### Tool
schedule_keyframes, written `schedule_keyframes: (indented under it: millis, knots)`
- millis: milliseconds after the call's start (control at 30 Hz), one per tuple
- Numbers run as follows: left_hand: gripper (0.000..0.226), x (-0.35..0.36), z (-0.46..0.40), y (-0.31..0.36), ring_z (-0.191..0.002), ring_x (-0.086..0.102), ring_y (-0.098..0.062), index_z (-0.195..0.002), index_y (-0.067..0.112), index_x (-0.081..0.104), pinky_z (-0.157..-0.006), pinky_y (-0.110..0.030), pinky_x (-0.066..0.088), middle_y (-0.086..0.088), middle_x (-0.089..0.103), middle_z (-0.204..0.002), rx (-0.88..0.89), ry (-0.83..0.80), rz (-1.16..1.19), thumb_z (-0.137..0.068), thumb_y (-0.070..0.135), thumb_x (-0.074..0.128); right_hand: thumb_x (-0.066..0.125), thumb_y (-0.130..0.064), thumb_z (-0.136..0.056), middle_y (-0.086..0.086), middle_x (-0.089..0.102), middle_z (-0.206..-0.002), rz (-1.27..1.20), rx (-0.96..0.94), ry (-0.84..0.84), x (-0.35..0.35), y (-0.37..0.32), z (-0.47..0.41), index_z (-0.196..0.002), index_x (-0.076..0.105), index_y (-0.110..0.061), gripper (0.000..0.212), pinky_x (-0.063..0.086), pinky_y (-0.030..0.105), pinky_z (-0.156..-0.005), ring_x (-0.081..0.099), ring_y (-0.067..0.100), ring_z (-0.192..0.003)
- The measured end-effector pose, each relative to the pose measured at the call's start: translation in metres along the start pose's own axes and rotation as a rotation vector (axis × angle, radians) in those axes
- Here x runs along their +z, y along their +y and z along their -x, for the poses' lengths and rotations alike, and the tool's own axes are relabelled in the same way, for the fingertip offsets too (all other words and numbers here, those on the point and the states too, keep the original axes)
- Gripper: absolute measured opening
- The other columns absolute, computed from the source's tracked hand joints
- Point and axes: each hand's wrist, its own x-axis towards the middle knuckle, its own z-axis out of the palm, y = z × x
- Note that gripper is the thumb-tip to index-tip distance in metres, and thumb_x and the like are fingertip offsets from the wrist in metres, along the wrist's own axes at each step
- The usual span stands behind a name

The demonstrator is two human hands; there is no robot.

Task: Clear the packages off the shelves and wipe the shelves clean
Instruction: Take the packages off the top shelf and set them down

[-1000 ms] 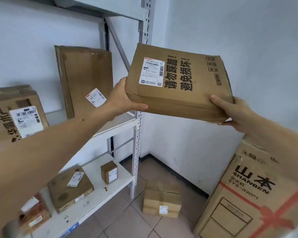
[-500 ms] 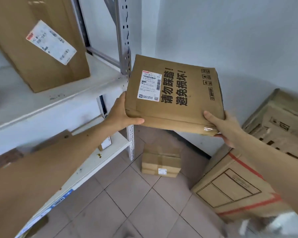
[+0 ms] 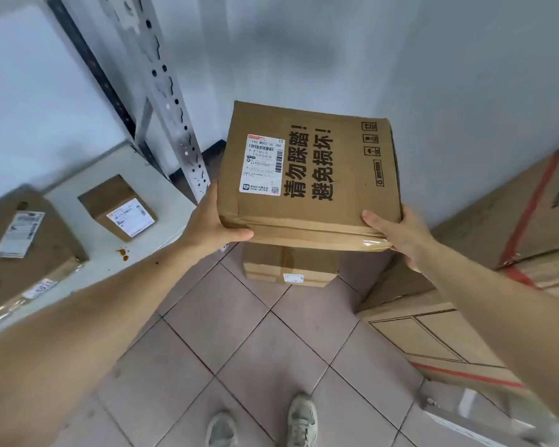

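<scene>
- Gripping the flat cardboard package (image 3: 310, 179) at its near corners: left hand (image 3: 212, 225) with thumb curled along the front edge, right hand (image 3: 400, 235) with thumb on top
- Package is in the air over a smaller box (image 3: 288, 264) on the tiled floor (image 3: 239, 333)
- Two more packages, a small one (image 3: 118, 206) and a larger flat one (image 3: 23, 250), lie on the white shelf (image 3: 110, 262) at left
</scene>
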Motion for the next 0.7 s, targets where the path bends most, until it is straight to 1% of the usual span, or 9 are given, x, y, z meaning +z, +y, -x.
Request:
schedule_keyframes:
  millis: [67,100,167,300,367,433,567,633,700]
  knots:
    - [0.103,0.028,-0.018,-0.032,-0.111,0.048,-0.009,-0.145,0.028,0.029,-0.098,-0.027,0.039,0.014,0.051,-0.121,-0.029,0.002,0.013,-0.063,0.014,0.091,0.086,-0.043,-0.069,-0.003,0.062,-0.127,0.014,0.019,-0.008,0.008,0.029,-0.039,-0.138,0.049,-0.02,0.082,0.045,0.043,-0.107,0.057,0.019,-0.116]
    - [0.102,0.043,-0.028,-0.049,-0.111,0.048,-0.009,-0.144,0.026,0.029,-0.097,-0.026,0.039,0.013,0.051,-0.121,-0.042,-0.001,0.017,-0.063,0.012,0.09,0.086,-0.041,-0.071,-0.003,0.062,-0.128,0.033,0.03,-0.01,0.013,0.046,-0.059,-0.139,0.049,-0.02,0.08,0.044,0.043,-0.108,0.057,0.019,-0.117]
    - [0.099,0.071,-0.048,-0.086,-0.11,0.05,-0.006,-0.141,0.024,0.031,-0.094,-0.023,0.038,0.013,0.053,-0.121,-0.067,-0.009,0.041,-0.063,0.008,0.09,0.087,-0.042,-0.07,-0.004,0.061,-0.129,0.07,0.049,-0.028,0.023,0.082,-0.098,-0.14,0.047,-0.022,0.083,0.044,0.042,-0.108,0.057,0.019,-0.118]
    - [0.091,0.117,-0.08,-0.156,-0.098,0.051,0.015,-0.131,0.024,0.036,-0.085,-0.011,0.041,0.024,0.052,-0.109,-0.111,-0.012,0.053,-0.061,-0.001,0.089,0.088,-0.041,-0.069,-0.004,0.061,-0.128,0.079,0.107,-0.02,0.048,0.147,-0.153,-0.138,0.049,-0.021,0.082,0.046,0.044,-0.106,0.057,0.019,-0.117]
    - [0.091,0.133,-0.092,-0.186,-0.097,0.052,0.017,-0.132,0.02,0.036,-0.085,-0.009,0.044,0.018,0.052,-0.112,-0.111,-0.02,0.04,-0.061,-0.004,0.088,0.088,-0.038,-0.07,-0.003,0.062,-0.128,0.071,0.132,-0.02,0.062,0.175,-0.173,-0.138,0.049,-0.019,0.081,0.046,0.044,-0.106,0.058,0.019,-0.117]
    - [0.094,0.147,-0.103,-0.215,-0.102,0.052,0.01,-0.136,0.016,0.036,-0.092,-0.014,0.044,0.012,0.05,-0.118,-0.11,-0.028,0.004,-0.06,-0.002,0.088,0.09,-0.037,-0.067,-0.003,0.063,-0.125,0.063,0.155,-0.029,0.075,0.202,-0.192,-0.136,0.049,-0.02,0.082,0.047,0.046,-0.105,0.059,0.02,-0.115]
    - [0.1,0.164,-0.125,-0.257,-0.117,0.052,-0.012,-0.136,0.016,0.035,-0.106,-0.038,0.041,0.007,0.051,-0.124,-0.107,-0.06,-0.066,-0.054,0.009,0.092,0.09,-0.033,-0.069,-0.003,0.063,-0.125,0.048,0.176,-0.054,0.095,0.24,-0.224,-0.137,0.047,-0.019,0.082,0.048,0.046,-0.104,0.06,0.02,-0.114]
    - [0.106,0.17,-0.134,-0.271,-0.12,0.052,-0.018,-0.134,0.018,0.035,-0.105,-0.045,0.043,0.003,0.052,-0.128,-0.12,-0.05,-0.111,-0.045,0.026,0.092,0.089,-0.032,-0.07,-0.002,0.063,-0.126,0.058,0.177,-0.049,0.102,0.254,-0.236,-0.137,0.046,-0.019,0.08,0.048,0.045,-0.104,0.06,0.02,-0.114]
    - [0.107,0.178,-0.138,-0.28,-0.12,0.053,-0.02,-0.133,0.018,0.035,-0.103,-0.046,0.044,0.002,0.053,-0.127,-0.138,-0.047,-0.156,-0.044,0.031,0.091,0.088,-0.031,-0.071,-0.002,0.062,-0.126,0.063,0.183,-0.037,0.107,0.264,-0.243,-0.137,0.045,-0.019,0.08,0.048,0.046,-0.105,0.059,0.021,-0.115]
